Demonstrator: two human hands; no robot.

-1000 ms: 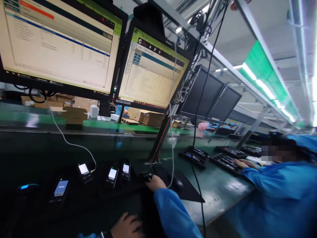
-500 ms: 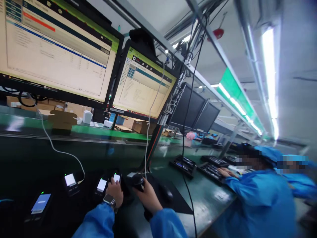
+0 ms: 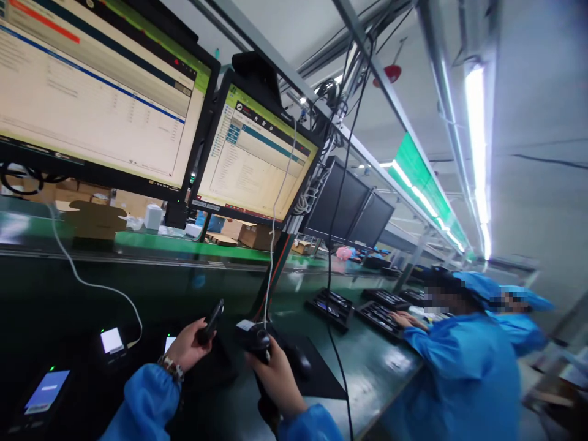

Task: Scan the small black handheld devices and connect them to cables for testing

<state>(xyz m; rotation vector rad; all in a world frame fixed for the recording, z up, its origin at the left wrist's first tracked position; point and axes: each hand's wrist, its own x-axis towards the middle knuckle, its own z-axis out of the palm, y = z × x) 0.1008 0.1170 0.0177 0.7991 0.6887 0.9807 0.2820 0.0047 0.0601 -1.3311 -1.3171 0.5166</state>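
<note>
My left hand (image 3: 186,346) grips a black handheld device (image 3: 214,320) by its lower part. It is raised off the table and turned nearly edge-on, so its screen is hidden. My right hand (image 3: 281,376) is wrapped round the handle of a black barcode scanner (image 3: 256,340), its head up, just right of the device and apart from it. Left of my hands, two similar devices with lit screens lie on the dark surface: one (image 3: 113,340) by a white cable and another (image 3: 47,392) nearer me. A third lit screen (image 3: 169,343) is partly covered by my left wrist.
Two lit monitors (image 3: 257,162) hang above the bench. A mouse (image 3: 298,362) lies on a black mat (image 3: 321,373) right of the scanner. A black cable (image 3: 337,352) hangs down there. Farther right are trays of devices (image 3: 331,306) and co-workers in blue (image 3: 463,361).
My left hand has lifted the device from the dark surface, turned it edge-on and shifted slightly left. My right hand still holds the scanner. The view has swung a little to the right.
</note>
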